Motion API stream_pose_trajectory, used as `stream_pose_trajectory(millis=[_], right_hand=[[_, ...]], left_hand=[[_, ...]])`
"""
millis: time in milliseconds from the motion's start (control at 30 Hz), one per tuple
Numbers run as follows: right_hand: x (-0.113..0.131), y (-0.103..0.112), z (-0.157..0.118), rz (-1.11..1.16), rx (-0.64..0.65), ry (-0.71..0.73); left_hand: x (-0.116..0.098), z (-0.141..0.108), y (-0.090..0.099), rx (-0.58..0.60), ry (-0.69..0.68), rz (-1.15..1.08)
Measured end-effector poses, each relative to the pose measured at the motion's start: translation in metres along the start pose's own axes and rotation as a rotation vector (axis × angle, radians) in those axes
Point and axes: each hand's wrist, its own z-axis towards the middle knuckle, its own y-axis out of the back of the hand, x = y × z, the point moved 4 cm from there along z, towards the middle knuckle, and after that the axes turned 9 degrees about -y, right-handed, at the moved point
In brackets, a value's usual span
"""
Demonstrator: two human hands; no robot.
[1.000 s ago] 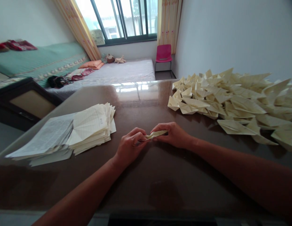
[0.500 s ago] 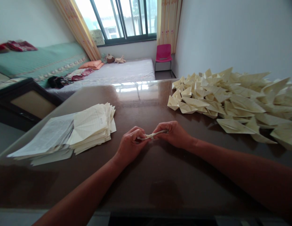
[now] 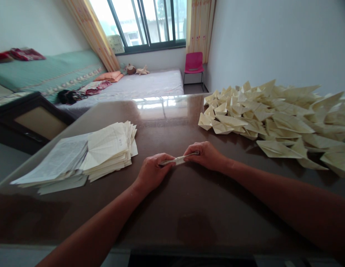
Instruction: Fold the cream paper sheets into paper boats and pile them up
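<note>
A narrow folded paper piece (image 3: 180, 160) spans the gap between my two hands, over the middle of the brown table (image 3: 189, 200). My left hand (image 3: 155, 168) is closed on its left end. The right end is pinched in my right hand (image 3: 204, 155). To the left lies a stack of cream and printed paper sheets (image 3: 107, 146), the top one creased. A large heap of folded paper boats (image 3: 252, 115) covers the right side of the table.
Beyond the table stands a bed (image 3: 158, 83) with clothes and soft toys on it. A pink chair (image 3: 193, 63) is by the far wall. A dark cabinet (image 3: 36, 120) stands at the left.
My left hand has moved slightly down and left, and my hands are a little farther apart. More of the folded paper's middle shows between them, turned flatter to view.
</note>
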Motion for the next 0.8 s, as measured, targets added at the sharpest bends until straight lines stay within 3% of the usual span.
stream_pose_trajectory(millis=[300, 567, 800], right_hand=[[-0.006, 0.001, 0.001, -0.124, -0.01, 0.02], [-0.013, 0.016, 0.007, 0.034, 0.015, -0.044], [-0.014, 0.015, 0.009, 0.099, 0.042, 0.076]], left_hand=[[0.0, 0.002, 0.002, 0.088, -0.017, 0.044], [0.006, 0.001, 0.017, 0.046, -0.019, -0.088], [0.004, 0.002, 0.023, -0.039, -0.044, -0.095]])
